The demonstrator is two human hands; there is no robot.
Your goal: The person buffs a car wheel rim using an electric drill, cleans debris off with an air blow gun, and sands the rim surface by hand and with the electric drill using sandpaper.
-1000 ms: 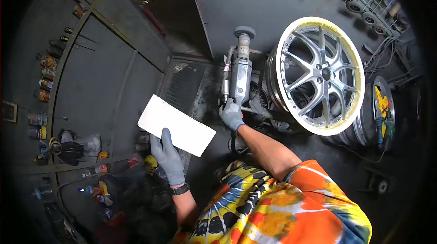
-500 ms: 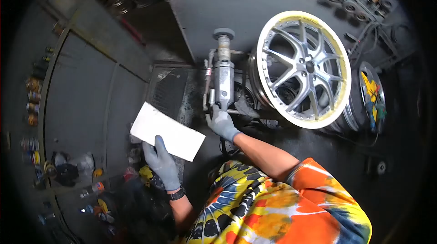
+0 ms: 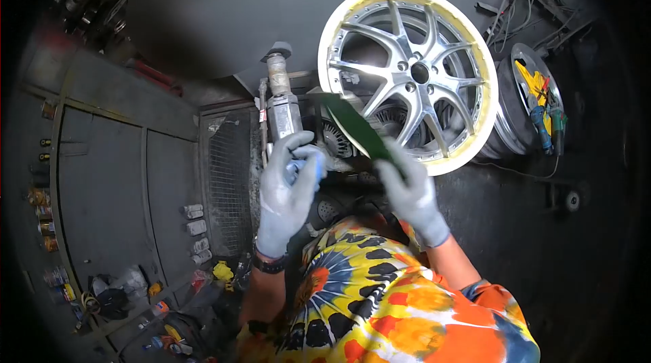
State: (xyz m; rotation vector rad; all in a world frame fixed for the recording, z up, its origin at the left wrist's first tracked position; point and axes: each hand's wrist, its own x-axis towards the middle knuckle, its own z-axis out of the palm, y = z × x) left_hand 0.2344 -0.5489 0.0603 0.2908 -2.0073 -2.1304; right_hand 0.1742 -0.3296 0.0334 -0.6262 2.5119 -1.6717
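My right hand (image 3: 411, 193), in a grey glove, grips a thin sheet (image 3: 363, 129) with a dark green face and a pale edge; motion blurs it. The sheet slants up and left in front of the lower left of the silver wheel (image 3: 420, 73), which has a yellowish rim lip. My gloved left hand (image 3: 279, 197) is curled round a small blue thing (image 3: 297, 168), partly hidden by the fingers. Just beyond that hand stands a grey grinder-like machine (image 3: 283, 115) with a round disc on top.
A second wheel with yellow and teal tools (image 3: 539, 102) stands at the right. Bottles and cans (image 3: 47, 227) line the left wall panels. Behind the machine is a mesh grate (image 3: 228, 176). Cables (image 3: 519, 10) hang at the upper right.
My right hand has left the machine and now holds a sheet. My left hand no longer holds the white sheet and has come up and right to a blue thing. The view has shifted right.
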